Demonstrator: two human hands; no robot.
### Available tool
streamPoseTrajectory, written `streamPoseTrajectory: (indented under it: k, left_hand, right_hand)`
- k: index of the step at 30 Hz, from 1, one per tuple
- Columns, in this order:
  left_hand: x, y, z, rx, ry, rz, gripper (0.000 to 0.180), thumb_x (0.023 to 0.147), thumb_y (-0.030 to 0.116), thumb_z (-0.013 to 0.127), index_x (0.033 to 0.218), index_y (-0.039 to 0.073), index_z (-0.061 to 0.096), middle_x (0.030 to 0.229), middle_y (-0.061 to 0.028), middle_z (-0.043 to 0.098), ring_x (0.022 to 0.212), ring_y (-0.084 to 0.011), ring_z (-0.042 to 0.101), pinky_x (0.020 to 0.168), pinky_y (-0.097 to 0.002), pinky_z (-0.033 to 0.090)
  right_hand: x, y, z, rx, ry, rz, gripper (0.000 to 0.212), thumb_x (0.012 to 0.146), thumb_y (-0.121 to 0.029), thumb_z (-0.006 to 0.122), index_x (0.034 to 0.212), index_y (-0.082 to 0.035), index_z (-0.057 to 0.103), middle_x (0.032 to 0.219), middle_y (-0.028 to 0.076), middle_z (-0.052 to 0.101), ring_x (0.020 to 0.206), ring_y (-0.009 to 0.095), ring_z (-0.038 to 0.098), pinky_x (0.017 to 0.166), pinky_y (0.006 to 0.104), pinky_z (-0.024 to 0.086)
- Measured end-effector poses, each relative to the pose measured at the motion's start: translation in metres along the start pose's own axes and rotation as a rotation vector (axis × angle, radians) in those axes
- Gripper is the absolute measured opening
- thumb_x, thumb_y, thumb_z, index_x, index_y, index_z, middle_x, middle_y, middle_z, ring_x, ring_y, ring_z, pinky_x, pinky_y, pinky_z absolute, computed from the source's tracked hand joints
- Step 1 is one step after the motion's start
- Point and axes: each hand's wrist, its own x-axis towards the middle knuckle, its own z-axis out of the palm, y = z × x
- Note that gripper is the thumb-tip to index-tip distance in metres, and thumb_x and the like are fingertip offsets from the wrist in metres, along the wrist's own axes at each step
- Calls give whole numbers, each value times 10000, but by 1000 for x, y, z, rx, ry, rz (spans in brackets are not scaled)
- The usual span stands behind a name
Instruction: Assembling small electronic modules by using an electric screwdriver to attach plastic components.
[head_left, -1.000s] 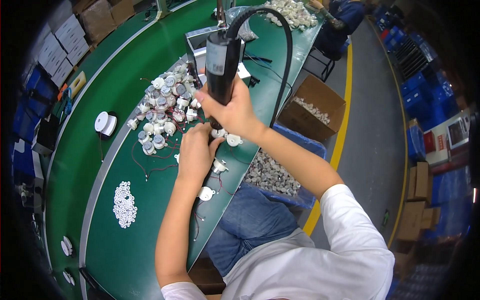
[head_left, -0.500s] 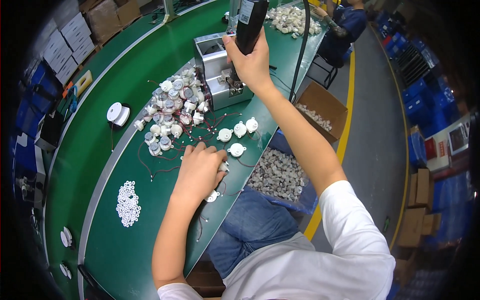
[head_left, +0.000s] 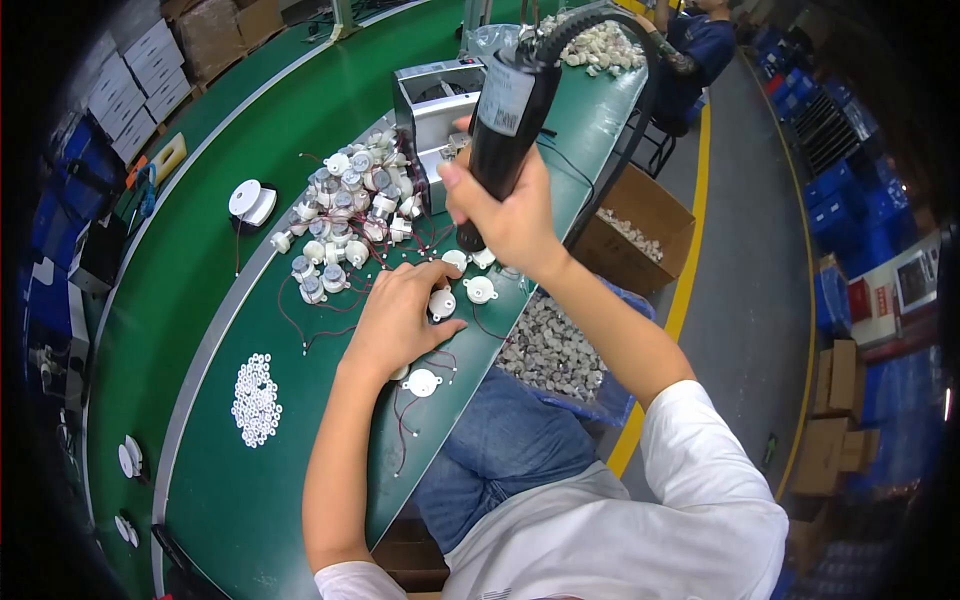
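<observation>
My right hand (head_left: 510,215) grips a black electric screwdriver (head_left: 502,125), held upright with its tip down near small white round motor parts (head_left: 478,290) on the green table (head_left: 250,480). A black cable loops from the tool's top. My left hand (head_left: 400,320) lies flat on the table, fingers touching one white round part (head_left: 441,302). Another white part (head_left: 421,382) with red wires lies just beside my left wrist.
A heap of white motors with red wires (head_left: 350,205) lies past my hands, by a grey metal fixture (head_left: 435,100). A patch of tiny white rings (head_left: 255,398) sits left. A bin of small parts (head_left: 550,350) rests by my lap; a cardboard box (head_left: 640,225) stands right. Another person (head_left: 700,40) works farther along.
My right hand brought the screwdriver down from high over the fixture to just above the white parts. My left hand stayed on the table, shifting slightly toward one part.
</observation>
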Motion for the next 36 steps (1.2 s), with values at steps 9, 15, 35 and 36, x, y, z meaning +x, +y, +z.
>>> streamPoseTrajectory:
  k: [9,15,35,36]
  left_hand:
    - [3,-2,-3,35,-20,-65,370,702,185,918,957,-5,729,886,-126,689,898,-335,653,823,-463,516]
    - [2,-3,-4,26,-20,-114,334,690,169,923,860,-35,721,822,-154,686,829,-355,674,770,-473,530]
    - [-1,-1,5,24,64,-178,338,683,127,931,844,-68,708,743,-202,700,694,-378,700,680,-459,545]
    - [-2,-2,6,5,90,-151,333,687,120,927,852,-69,707,748,-203,701,690,-378,696,674,-458,540]
  right_hand:
    - [-37,10,20,57,-65,18,466,971,-30,728,1354,33,470,842,0,620,691,62,609,663,249,500]
    - [-39,12,21,57,-69,47,465,959,-28,739,1340,38,481,854,-2,622,692,58,604,676,247,504]
    - [-47,8,29,142,-68,87,328,935,7,755,1185,-11,544,884,10,638,751,62,597,675,250,505]
    - [-48,10,28,100,-77,61,335,934,6,756,1189,-12,540,888,9,637,752,65,599,674,250,504]
